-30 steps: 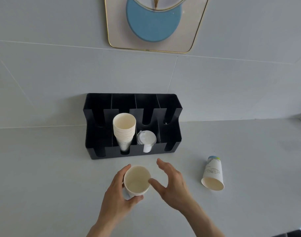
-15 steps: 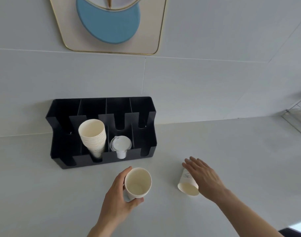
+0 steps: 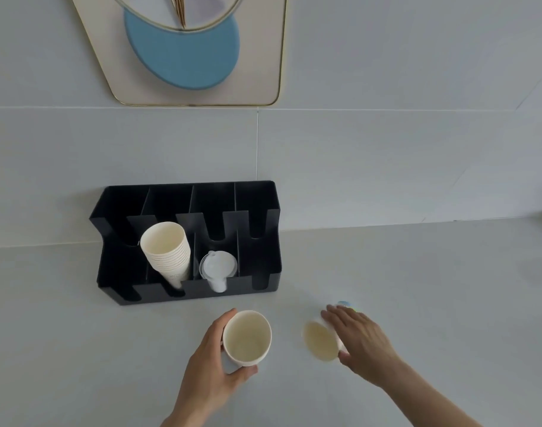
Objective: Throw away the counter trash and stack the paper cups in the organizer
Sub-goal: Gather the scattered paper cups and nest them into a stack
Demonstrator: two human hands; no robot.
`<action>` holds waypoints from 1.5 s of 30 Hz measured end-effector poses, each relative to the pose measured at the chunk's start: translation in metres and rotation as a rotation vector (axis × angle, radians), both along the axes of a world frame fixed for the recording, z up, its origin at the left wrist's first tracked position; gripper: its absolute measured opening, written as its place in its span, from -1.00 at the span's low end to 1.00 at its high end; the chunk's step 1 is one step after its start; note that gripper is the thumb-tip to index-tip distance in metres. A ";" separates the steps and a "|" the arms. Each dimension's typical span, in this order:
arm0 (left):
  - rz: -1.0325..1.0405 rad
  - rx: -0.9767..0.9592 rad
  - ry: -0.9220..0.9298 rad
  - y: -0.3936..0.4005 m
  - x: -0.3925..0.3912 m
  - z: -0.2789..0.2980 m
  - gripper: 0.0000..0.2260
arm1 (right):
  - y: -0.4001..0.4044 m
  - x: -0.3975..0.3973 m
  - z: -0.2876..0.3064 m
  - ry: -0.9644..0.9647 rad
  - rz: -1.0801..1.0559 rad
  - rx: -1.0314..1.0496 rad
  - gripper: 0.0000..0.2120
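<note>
My left hand (image 3: 209,368) grips a white paper cup (image 3: 247,337), its mouth turned toward me, just above the counter in front of the organizer. My right hand (image 3: 360,342) wraps over a second paper cup (image 3: 320,341) lying on its side on the counter to the right; motion blur smears that cup. The black organizer (image 3: 265,271) stands against the wall. Its second slot from the left holds a leaning stack of paper cups (image 3: 168,252). White plastic lids (image 3: 217,266) sit in the third slot.
The grey counter (image 3: 433,288) runs from the tiled wall to the near edge. A gold-framed wall piece (image 3: 189,50) with a blue disc hangs above the organizer. Both outer organizer slots hold nothing visible.
My right hand left the cup in my left hand, reached right and closed over the cup lying on the counter. The left hand kept its cup nearly still.
</note>
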State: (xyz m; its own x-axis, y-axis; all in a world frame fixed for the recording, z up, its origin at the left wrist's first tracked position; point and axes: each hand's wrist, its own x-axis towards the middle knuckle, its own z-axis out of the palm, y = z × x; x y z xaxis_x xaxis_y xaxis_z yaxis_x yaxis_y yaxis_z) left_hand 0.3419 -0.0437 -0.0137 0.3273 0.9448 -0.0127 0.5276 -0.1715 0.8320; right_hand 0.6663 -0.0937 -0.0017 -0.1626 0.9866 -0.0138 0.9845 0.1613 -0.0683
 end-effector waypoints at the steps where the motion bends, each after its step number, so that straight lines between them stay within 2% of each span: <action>1: 0.000 0.003 0.003 0.000 0.000 0.001 -0.10 | 0.004 -0.006 0.008 0.088 -0.056 0.042 -0.15; 6: 0.004 -0.001 -0.006 0.001 -0.004 0.003 -0.10 | 0.025 -0.053 0.067 0.737 -0.395 0.176 -0.30; 9: 0.022 -0.006 -0.018 0.002 -0.013 0.003 -0.10 | 0.032 -0.088 0.100 1.039 -0.402 0.082 -0.43; 11: 0.032 -0.013 -0.031 0.002 -0.020 0.002 -0.10 | 0.033 -0.109 0.107 1.114 -0.348 0.028 -0.48; 16: 0.022 -0.023 -0.031 0.004 -0.040 0.001 -0.09 | 0.035 -0.154 0.095 1.081 -0.276 -0.013 -0.44; 23: 0.027 -0.033 -0.070 0.007 -0.055 0.002 -0.14 | 0.033 -0.179 0.087 1.043 -0.262 0.008 -0.42; 31: 0.025 -0.083 -0.052 0.010 -0.061 0.006 -0.11 | 0.023 -0.200 0.050 0.860 -0.269 -0.075 -0.40; 38: -0.061 -0.193 -0.044 0.011 -0.071 0.016 0.04 | 0.015 -0.187 0.035 0.890 -0.358 -0.286 -0.07; 41: -0.065 -0.253 -0.073 0.011 -0.082 0.018 -0.06 | 0.019 -0.180 0.044 1.001 -0.490 -0.367 -0.24; 43: 0.009 -0.311 -0.119 0.014 -0.089 0.022 -0.24 | 0.023 -0.179 0.050 1.068 -0.575 -0.394 -0.44; 45: 0.103 -0.398 -0.131 0.022 -0.091 0.030 -0.39 | 0.028 -0.180 0.054 1.137 -0.641 -0.413 -0.54</action>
State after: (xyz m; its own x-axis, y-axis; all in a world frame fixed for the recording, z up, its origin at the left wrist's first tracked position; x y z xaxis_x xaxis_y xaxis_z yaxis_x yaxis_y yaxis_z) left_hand 0.2511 -0.0220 0.0168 0.2542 0.9026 -0.3475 0.4109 0.2245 0.8836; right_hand 0.4865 -0.0655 0.0521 0.1982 0.8491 -0.4896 0.2477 -0.5266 -0.8132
